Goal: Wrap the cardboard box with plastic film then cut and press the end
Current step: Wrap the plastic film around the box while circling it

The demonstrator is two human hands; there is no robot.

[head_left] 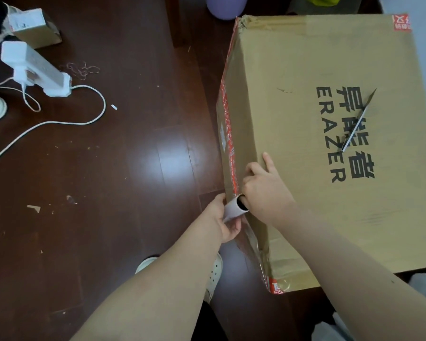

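While the fingers [232,227] of the left hand [220,221] curl under the film roll [233,208], the thumb closes over its upper side. This is a full wrap grip, not a pinch.

Right hand [265,189]: index finger stretched flat on the top face of the cardboard box [305,82], other fingers curled. One digit appears tucked into the open end of the roll's core; which one, cannot tell.

Judgement on the hold: the digit in the core serves as an axle so the roll can turn. The left hand steers and brakes, and the flat index steadies the pair against the box.

Roll position: against the box's left side face, just below its top edge and toward the near corner, open end uppermost. Held this close, the film should pay out taut along the face.

Glossy crinkling shows on the box's near-left corner below the roll. This is probably film already laid, not certain.

Box stands on a dark wooden floor [133,156]. On its top face, right of the hands and over the printed lettering, lies a slim pointed tool [357,124], possibly scissors, parked within reach for the cut.

Well left of the box: white power strip [35,67] with cable.

Stage, as judged: wrapping in hand; cut and press not yet done.
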